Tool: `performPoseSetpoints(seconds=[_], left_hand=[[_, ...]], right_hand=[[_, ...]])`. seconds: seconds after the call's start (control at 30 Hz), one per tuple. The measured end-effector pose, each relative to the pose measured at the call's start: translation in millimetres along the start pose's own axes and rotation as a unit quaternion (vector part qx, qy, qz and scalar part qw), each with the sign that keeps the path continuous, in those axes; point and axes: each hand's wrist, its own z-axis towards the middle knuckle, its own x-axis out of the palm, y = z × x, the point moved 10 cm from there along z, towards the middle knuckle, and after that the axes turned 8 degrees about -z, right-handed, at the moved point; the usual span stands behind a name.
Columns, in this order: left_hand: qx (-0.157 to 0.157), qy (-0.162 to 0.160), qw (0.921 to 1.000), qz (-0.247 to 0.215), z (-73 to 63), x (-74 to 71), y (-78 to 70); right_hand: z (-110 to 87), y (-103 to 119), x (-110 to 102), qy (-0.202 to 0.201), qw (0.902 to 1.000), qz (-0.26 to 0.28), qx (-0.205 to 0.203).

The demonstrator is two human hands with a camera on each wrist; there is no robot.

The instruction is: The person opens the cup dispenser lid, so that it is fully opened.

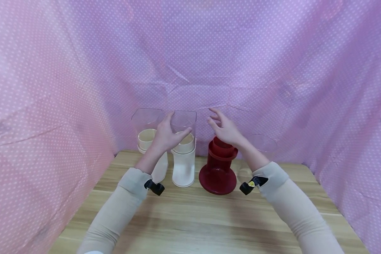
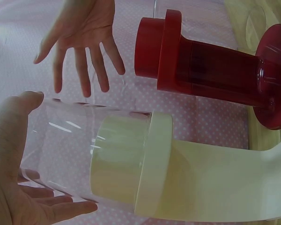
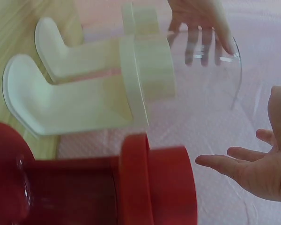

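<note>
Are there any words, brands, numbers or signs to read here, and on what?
None can be read.
The red plastic stand and two white plastic stands show no lettering.
The small yellow patch on the right wrist's black camera: too small to tell if lettered.

Your left forearm (image 1: 134,190) and right forearm (image 1: 293,203) are slanting inward over the tabletop (image 1: 190,222), pointing from its near edge toward its far edge. Your left hand (image 1: 167,134) is spreading its thumb away from its straight fingers; your right hand (image 1: 224,130) is hovering well apart from it, fingers extended and parted.
</note>
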Motion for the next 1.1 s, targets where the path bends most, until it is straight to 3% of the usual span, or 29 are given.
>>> performPoseSetpoints(seconds=[0.23, 0.6, 0.83, 1.1], left_hand=[[-0.001, 0.005, 1.0000, 0.006, 0.7, 0.6, 3.6], [0.000, 0.006, 1.0000, -0.004, -0.5, 3.7, 6.6], [-0.047, 0.024, 0.9984, -0.018, -6.8, 13.5, 28.3], [-0.036, 0.027, 0.9985, -0.030, -8.1, 17.4, 37.4]], right_hand=[[2.9, 9, 30, 0.023, 0.9983, 0.052, 0.015], [5.6, 10, 60, -0.001, 0.9970, 0.068, 0.037], [6.5, 8, 75, 0.008, 0.9920, 0.109, 0.062], [4.0, 3, 84, 0.017, 0.9847, 0.144, 0.096]])
